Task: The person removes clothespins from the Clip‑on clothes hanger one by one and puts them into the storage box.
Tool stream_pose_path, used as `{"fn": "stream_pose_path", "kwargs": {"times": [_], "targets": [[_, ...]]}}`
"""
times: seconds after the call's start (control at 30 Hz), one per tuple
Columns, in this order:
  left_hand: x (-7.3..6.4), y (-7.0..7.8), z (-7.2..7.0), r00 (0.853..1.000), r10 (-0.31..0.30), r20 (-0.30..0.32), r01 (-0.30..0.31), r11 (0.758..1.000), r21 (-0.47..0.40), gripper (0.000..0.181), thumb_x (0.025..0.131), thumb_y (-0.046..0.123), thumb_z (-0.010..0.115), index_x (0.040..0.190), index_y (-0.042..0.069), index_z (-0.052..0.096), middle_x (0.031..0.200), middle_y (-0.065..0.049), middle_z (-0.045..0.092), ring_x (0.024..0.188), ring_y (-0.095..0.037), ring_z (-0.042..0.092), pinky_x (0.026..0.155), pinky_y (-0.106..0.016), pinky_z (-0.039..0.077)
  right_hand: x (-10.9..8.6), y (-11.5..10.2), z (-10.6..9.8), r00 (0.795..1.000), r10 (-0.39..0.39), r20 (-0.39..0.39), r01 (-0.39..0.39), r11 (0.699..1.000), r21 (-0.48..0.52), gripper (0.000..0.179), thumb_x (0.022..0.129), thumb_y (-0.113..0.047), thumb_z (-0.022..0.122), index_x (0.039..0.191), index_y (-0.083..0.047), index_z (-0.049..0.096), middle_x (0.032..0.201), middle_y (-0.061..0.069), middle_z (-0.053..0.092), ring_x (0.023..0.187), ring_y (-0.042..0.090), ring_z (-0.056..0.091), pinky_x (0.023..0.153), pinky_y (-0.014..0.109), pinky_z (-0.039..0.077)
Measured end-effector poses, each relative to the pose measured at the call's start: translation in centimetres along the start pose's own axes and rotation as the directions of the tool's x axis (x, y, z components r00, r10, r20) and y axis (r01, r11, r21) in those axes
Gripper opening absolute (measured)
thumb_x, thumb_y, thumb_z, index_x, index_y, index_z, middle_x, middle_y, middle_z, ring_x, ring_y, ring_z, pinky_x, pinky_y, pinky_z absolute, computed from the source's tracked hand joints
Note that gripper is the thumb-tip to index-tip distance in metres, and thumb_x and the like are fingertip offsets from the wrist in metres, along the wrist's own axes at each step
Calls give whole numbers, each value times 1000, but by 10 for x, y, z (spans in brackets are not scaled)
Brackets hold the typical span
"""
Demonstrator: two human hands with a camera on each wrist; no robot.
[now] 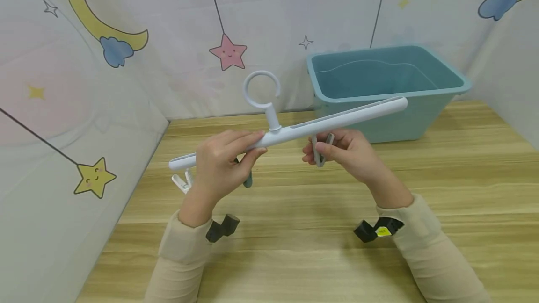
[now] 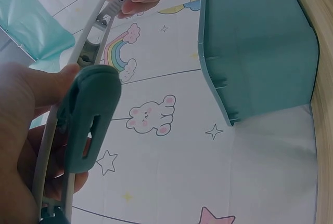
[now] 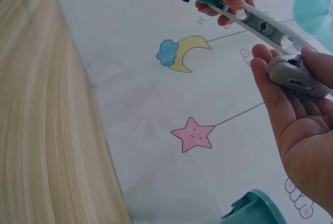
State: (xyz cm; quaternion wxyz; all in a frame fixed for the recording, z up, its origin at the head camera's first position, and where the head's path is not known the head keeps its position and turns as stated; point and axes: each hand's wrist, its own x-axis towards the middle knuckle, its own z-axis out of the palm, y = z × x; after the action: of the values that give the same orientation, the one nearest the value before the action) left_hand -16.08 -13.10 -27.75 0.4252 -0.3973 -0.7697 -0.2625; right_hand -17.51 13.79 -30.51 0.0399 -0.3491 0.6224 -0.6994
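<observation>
A white plastic hanger (image 1: 345, 119) with a round hook (image 1: 247, 91) is held up above the table, tilted with its right end higher. My left hand (image 1: 221, 162) grips its bar just left of the hook. Beside those fingers a dark green clip (image 2: 93, 120) sits on the bar, its lower end (image 1: 248, 181) showing under the hand. Near the hanger's left end hangs a pale clip (image 1: 181, 183). My right hand (image 1: 353, 155) pinches a grey clip (image 3: 295, 75) between thumb and fingers, right below the bar's right half. Whether that clip is attached to the bar I cannot tell.
A blue-green plastic tub (image 1: 391, 118) stands at the back right of the wooden table (image 1: 294, 251). White cloth (image 1: 181, 50) printed with stars and moons rises behind and along the left side. Small black cameras (image 1: 223, 228) sit on both wrists.
</observation>
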Motion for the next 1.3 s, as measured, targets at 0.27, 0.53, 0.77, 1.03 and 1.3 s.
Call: {"fn": "stream_pose_path", "kwargs": {"times": [0.27,0.53,0.77,1.03,1.3], "targets": [[1,1,-1,1000,1,12,-1,1000,1,23,76,12,81,97,3,76,85,-9,74,67,-21,68,48,-29,46,0,-1,0,1000,4,-14,-5,1000,-20,8,95,-4,59,101,-3,64,91,5,71,82,18,71,77,36,57],[1,1,-2,999,12,31,-13,1000,17,23,77,12,80,99,3,76,85,-9,74,63,-19,66,46,-27,44,0,-3,2,1000,-2,-25,1,999,-44,12,94,-5,60,103,3,63,91,4,71,80,17,71,76,37,57],[0,1,-1,999,22,35,-24,999,35,24,78,14,80,99,3,76,84,-9,74,62,-19,65,46,-27,44,1,-5,6,1000,-16,-22,14,997,-70,19,95,-3,59,102,14,56,92,6,71,81,18,71,74,35,58],[-1,1,-1,999,21,40,-22,999,43,24,79,14,79,100,3,76,84,-9,73,63,-20,65,48,-29,47,-2,-7,8,994,27,-103,-45,984,-174,19,94,-4,60,104,13,59,97,-1,73,83,15,71,74,30,57],[0,2,-1,1000,24,15,-24,999,39,23,78,13,80,98,3,76,83,-9,73,62,-21,65,48,-30,47,-2,-11,17,965,17,-262,-93,955,-281,13,91,1,63,99,12,65,86,0,73,78,11,70,71,28,57]]}}
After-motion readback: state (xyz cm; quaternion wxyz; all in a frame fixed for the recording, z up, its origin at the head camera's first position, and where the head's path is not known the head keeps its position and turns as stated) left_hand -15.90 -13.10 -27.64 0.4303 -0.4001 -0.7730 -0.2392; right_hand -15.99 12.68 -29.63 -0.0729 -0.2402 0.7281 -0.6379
